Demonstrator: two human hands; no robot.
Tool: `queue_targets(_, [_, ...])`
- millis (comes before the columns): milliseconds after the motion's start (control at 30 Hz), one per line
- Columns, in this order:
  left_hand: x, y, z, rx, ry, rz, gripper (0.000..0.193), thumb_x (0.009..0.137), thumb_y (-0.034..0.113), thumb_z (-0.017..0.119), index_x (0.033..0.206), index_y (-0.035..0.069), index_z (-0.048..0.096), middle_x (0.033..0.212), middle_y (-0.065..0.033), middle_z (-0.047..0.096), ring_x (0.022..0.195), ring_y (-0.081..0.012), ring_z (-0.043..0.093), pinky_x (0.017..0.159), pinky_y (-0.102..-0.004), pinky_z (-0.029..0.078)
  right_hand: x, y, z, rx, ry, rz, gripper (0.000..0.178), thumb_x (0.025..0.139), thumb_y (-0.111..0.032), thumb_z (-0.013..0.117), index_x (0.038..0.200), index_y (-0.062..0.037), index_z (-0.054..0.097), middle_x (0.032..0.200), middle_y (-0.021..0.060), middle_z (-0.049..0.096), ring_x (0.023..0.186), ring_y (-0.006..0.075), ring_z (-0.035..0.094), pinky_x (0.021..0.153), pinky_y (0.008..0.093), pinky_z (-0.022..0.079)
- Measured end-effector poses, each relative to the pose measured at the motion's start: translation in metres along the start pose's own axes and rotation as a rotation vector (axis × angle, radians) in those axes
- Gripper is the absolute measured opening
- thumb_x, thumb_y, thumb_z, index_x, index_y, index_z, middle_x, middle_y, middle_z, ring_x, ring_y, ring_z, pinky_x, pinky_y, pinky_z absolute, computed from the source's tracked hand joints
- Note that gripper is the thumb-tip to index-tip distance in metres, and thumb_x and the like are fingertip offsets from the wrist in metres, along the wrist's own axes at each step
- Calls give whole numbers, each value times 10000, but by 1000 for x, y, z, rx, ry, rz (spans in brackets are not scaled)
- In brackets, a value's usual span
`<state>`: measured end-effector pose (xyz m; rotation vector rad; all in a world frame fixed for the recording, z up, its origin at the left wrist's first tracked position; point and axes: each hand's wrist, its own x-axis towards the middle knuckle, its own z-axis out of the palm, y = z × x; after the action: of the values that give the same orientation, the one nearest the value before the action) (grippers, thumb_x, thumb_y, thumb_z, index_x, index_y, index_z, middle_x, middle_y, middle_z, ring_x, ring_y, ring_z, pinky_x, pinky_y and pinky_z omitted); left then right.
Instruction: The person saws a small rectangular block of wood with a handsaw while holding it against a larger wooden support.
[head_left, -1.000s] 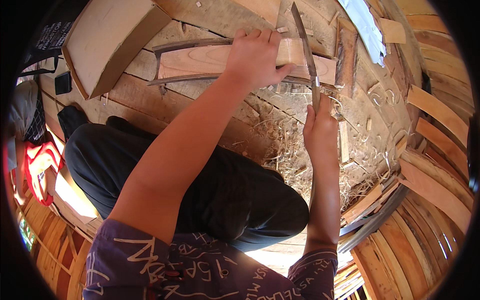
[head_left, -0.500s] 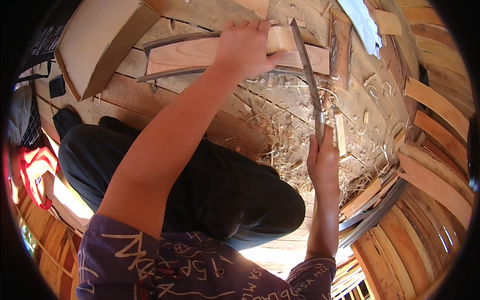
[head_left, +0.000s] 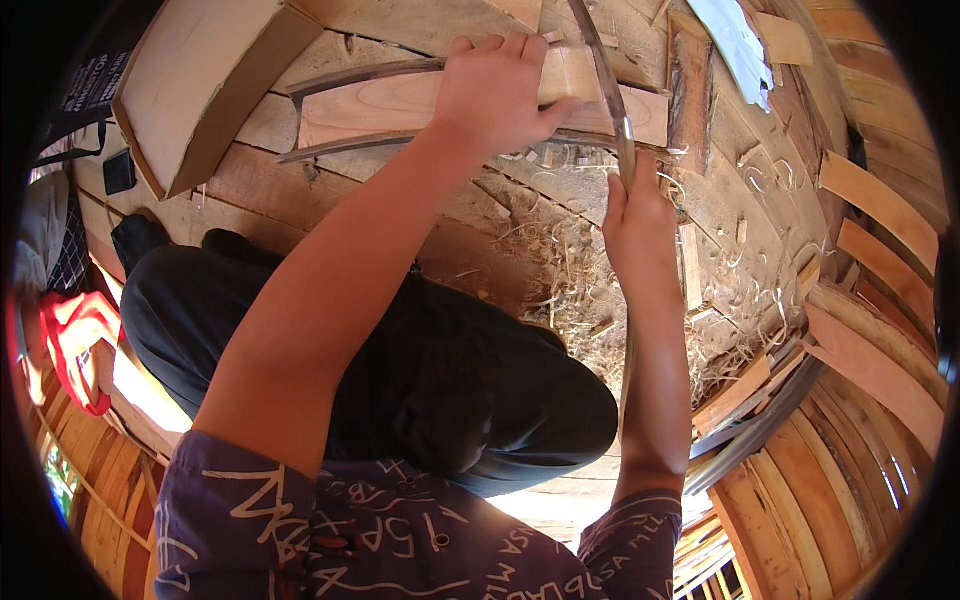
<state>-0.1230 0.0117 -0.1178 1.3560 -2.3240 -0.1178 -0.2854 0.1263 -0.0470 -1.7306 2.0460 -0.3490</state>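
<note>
My left hand [head_left: 495, 90] grips a small pale wooden block [head_left: 572, 75], its fingers over the far side and its thumb along the near side. The block rests on a light wooden board [head_left: 360, 112] with dark edges, lying across the floor. In my right hand [head_left: 640, 215] is a long-handled knife [head_left: 604, 68], closed around the handle just behind a shiny metal collar. The narrow blade points away from me and lies against the right end of the block. Its tip runs out at the top of the view, and the rear of the handle passes along my forearm.
Curly wood shavings [head_left: 570, 270] cover the plank floor between my knees and the board. A shallow box [head_left: 200, 90] stands at the far left. At the far right lie a bark-edged offcut [head_left: 690, 95] and a pale blue sheet [head_left: 735, 45]. Curved wooden slats [head_left: 880, 205] line the right side.
My right hand has pushed the knife forward, away from me, so the collar is now close to the block. My left hand still holds the block in place.
</note>
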Motion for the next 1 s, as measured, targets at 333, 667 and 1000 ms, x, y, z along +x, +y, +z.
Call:
queue_targets(333, [0, -4, -1, 1, -54, -31, 624, 792, 577, 655, 1106, 39, 624, 918, -88, 679, 870, -237, 664, 766, -431, 454, -56, 3, -27, 3, -103, 101, 223, 969, -106, 536, 1157, -25, 449, 630, 258, 594, 614, 457, 629, 479, 534, 460])
queue_targets(667, [3, 4, -11, 42, -69, 34, 600, 749, 555, 688, 1036, 34, 617, 936, -121, 656, 884, -280, 648, 803, -462, 442, -5, -3, -6, -5, -80, 135, 313, 956, -119, 554, 1231, -10, 450, 770, 299, 631, 728, 490, 633, 581, 533, 491])
queue_targets(1000, [-4, 0, -4, 15, 12, 0, 644, 754, 595, 676, 1113, 63, 631, 936, -81, 678, 855, -223, 665, 775, -442, 433, -14, -12, -6, -12, -24, 97, 244, 952, -68, 533, 1170, -20, 434, 695, 290, 612, 697, 494, 622, 521, 556, 468])
